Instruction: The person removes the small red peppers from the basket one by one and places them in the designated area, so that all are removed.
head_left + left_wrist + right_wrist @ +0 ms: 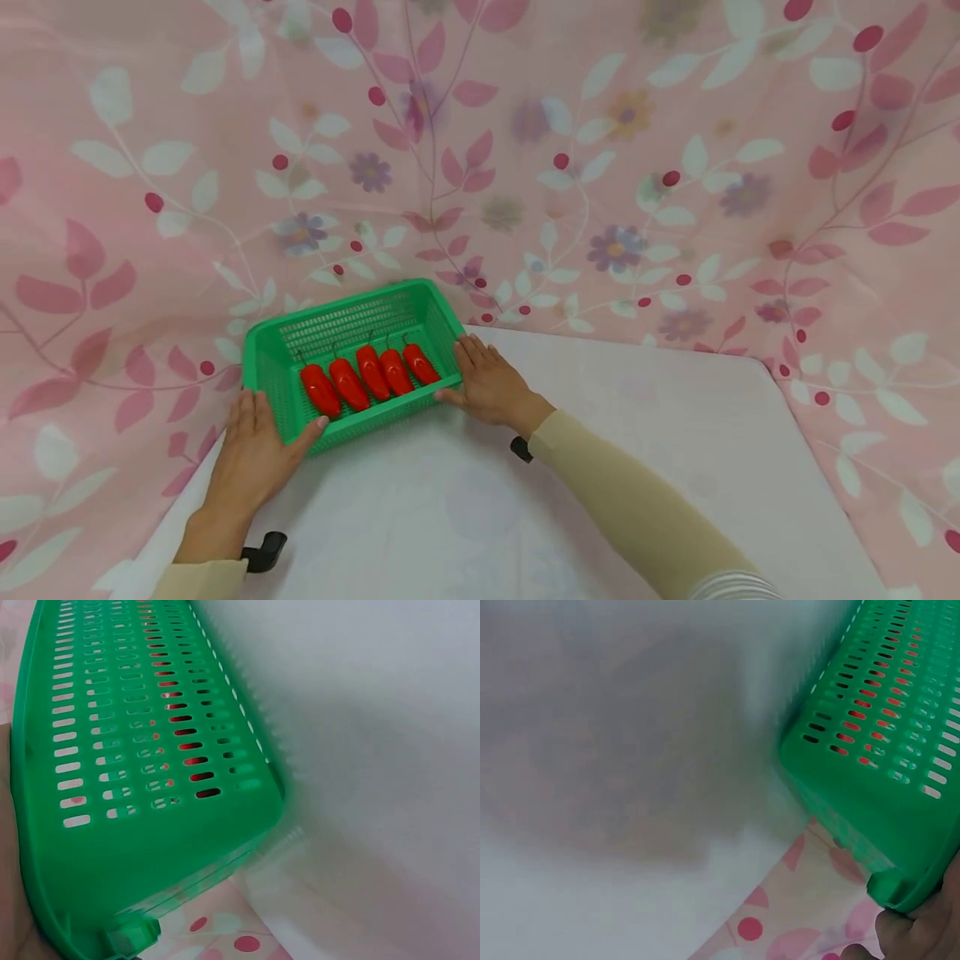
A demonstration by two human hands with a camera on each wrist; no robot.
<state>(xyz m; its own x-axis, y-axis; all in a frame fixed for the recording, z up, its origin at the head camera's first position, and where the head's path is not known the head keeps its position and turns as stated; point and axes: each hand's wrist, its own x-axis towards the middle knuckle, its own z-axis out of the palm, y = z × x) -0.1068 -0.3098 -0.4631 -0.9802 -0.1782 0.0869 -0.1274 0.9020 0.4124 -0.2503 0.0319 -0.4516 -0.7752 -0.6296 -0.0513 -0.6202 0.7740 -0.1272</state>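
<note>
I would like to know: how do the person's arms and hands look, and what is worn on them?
The left hand and right hand are ungloved. Beige sleeves cover the forearms; a black piece shows at each wrist. Grey-and-white striped fabric borders the right sleeve.

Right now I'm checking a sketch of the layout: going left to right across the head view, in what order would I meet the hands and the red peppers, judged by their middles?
Left hand → first red pepper → second pepper → third pepper → fourth pepper → fifth pepper → right hand.
</note>
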